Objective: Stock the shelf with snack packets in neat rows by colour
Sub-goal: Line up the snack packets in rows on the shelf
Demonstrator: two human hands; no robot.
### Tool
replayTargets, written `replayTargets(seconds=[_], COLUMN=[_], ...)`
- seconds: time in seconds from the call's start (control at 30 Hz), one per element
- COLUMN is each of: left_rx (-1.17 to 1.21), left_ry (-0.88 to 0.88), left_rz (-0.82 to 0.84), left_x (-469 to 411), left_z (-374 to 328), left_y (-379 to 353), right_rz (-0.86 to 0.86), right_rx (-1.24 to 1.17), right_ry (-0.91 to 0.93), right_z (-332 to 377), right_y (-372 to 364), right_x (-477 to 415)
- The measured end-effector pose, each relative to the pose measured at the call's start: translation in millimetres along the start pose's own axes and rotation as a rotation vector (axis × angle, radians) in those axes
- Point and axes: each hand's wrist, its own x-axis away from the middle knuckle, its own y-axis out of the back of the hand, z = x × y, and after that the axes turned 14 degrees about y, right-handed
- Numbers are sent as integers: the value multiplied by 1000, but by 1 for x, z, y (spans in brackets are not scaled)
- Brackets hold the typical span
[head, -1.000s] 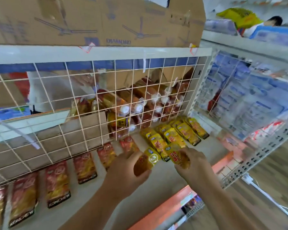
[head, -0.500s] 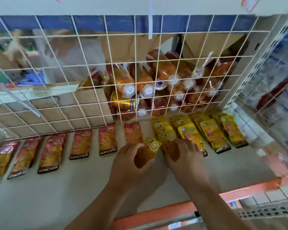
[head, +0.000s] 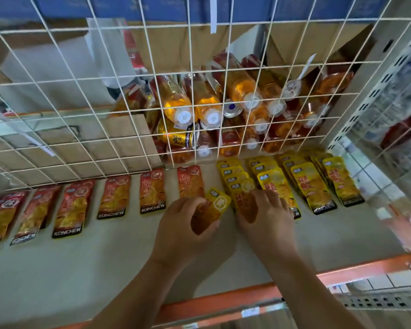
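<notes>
head view: my left hand (head: pixel 188 224) grips a yellow packet (head: pixel 220 201), its top poking out at 1 o'clock; my right hand (head: pixel 266 214) pinches the front of the yellow row (head: pixel 237 179). i'd tuck it flush, clear of the red packet (head: pixel 190 181) at 11 o'clock; bare shelf (head: pixel 81 269) lies open toward 6.

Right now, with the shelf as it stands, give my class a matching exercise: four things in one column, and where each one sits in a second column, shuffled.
Things
1. red foil snack packets
2. yellow foil snack packets
3. orange plastic drink bottles
4. single yellow packet

Places
A. behind the white wire grid
B. gripped in the left hand
C. one flat row on the left part of the white shelf
D. overlapping stacks on the right part of the shelf

Pairs: 1-C, 2-D, 3-A, 4-B
</notes>
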Motion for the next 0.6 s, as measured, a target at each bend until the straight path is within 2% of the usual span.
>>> replayTargets(seconds=[0.33, 0.47, 0.6], left_rx=[36, 45, 71], left_ry=[-38, -49, -46], left_rz=[-38, -60, -72], left_x=[1, 1, 1], left_z=[0, 1, 1], left_y=[-1, -1, -1], right_rz=[-53, -149, 33], right_rx=[-25, -105, -211], right_ry=[4, 137, 286], right_z=[1, 7, 44], right_y=[1, 10, 15], right_x=[5, 17, 35])
